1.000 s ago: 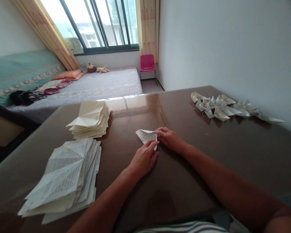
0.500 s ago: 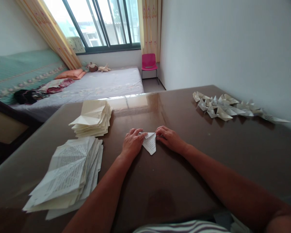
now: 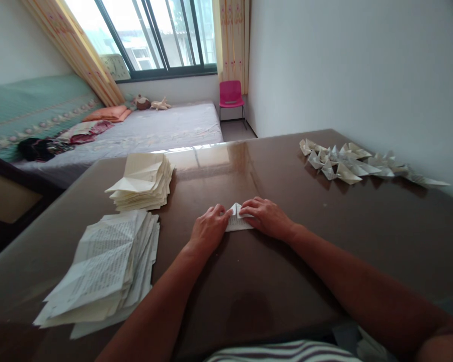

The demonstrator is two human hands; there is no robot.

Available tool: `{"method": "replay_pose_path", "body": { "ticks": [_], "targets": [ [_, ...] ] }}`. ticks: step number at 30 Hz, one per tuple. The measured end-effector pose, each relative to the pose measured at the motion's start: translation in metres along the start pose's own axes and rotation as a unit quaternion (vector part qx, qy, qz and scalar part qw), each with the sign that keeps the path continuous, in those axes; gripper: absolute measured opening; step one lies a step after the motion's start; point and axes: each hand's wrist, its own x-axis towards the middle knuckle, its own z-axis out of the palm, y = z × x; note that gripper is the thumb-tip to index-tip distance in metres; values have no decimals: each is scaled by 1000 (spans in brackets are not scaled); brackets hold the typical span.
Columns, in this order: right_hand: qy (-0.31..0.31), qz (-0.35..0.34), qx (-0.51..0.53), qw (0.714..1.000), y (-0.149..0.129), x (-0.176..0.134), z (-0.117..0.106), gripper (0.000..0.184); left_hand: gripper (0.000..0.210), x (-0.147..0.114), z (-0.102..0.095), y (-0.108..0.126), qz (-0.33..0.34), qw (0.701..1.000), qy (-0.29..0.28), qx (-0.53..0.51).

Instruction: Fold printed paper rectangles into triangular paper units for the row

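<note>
A small folded piece of printed paper (image 3: 238,224) lies on the brown table, its peak pointing away from me and its straight edge toward me. My left hand (image 3: 210,224) is closed on the paper's left side, thumb and fingertips at a small flap near the middle. From the right, my right hand (image 3: 267,217) grips the other side, fingers bent over the paper and covering much of that half. A narrow gap of paper shows between the two hands.
At left on the table (image 3: 287,281) lie a stack of creased printed sheets (image 3: 101,266) and a stack of cream sheets (image 3: 141,181). Several folded paper shapes (image 3: 340,163) sit at the far right by the wall. Beyond are a bed (image 3: 173,123) and a pink chair (image 3: 231,95).
The paper pointed toward me before; now its peak points away and its straight edge faces me. My right hand has moved in over its right side.
</note>
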Motion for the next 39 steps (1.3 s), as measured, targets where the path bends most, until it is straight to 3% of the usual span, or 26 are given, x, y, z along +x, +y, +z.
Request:
{"method": "replay_pose_path", "body": {
  "ticks": [6,11,19,26,32,39],
  "targets": [
    [-21,-41,8,999,10,-1,-3,21,28,-3,1,-2,88,993,13,-84],
    [-59,-55,2,997,11,-4,-12,35,36,-6,-2,-7,118,987,-22,-108],
    [-109,-49,-71,990,-4,-5,-22,40,24,-5,-4,2,96,992,-58,-59],
    [-113,-46,-125,985,-12,-2,-16,30,22,-6,-9,5,100,991,-49,-79],
    [-129,-59,-65,988,0,-8,-22,30,18,-7,-9,3,100,990,-43,-89],
    [-132,-98,-50,985,5,-5,-22,17,17,-7,-10,3,102,991,-49,-77]
  ]
}}
